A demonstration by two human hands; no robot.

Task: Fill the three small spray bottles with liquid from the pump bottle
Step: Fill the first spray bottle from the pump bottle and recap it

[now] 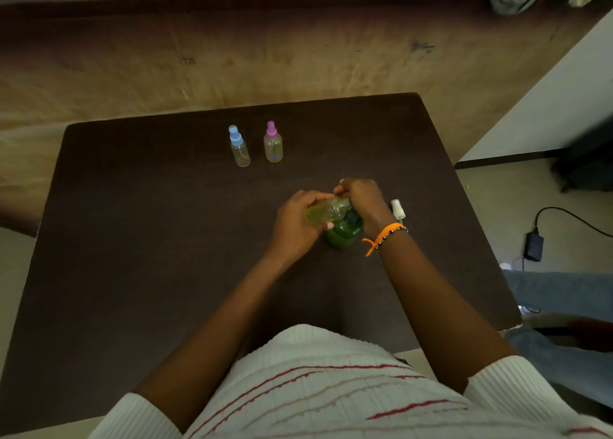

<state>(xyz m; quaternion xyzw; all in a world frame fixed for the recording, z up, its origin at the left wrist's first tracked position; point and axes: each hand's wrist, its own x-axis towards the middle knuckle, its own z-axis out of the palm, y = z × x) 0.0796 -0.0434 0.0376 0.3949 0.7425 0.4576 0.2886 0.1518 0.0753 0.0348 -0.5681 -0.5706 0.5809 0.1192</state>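
— Tilting almost flat in the left hand is the third small bottle, uncapped, its open neck pointing right toward the top of the green pump bottle. The fingers are curled round its body, thumb on the near side.

— And the right hand?

— It sits on top of the pump bottle, fingers bent down over the pump head, so the head itself is mostly hidden. I cannot tell how hard it presses, or whether the nozzle touches the small bottle's neck. An orange thread and a beaded band circle that wrist.

— Where does the pump bottle stand?

— Upright on the dark brown table, a little right of centre, between the two hands.

— Is there liquid in the tilted bottle?

— It looks pale yellow-green through the clear wall; the level is too blurred to read.

— The other two?

— Both stand upright toward the far side of the table, side by side and apart: the blue-capped bottle on the left, the pink-capped bottle on the right. Both show a yellowish tint and have their caps on.

— And the missing cap?

— A white spray cap lies on the table just right of the right wrist.
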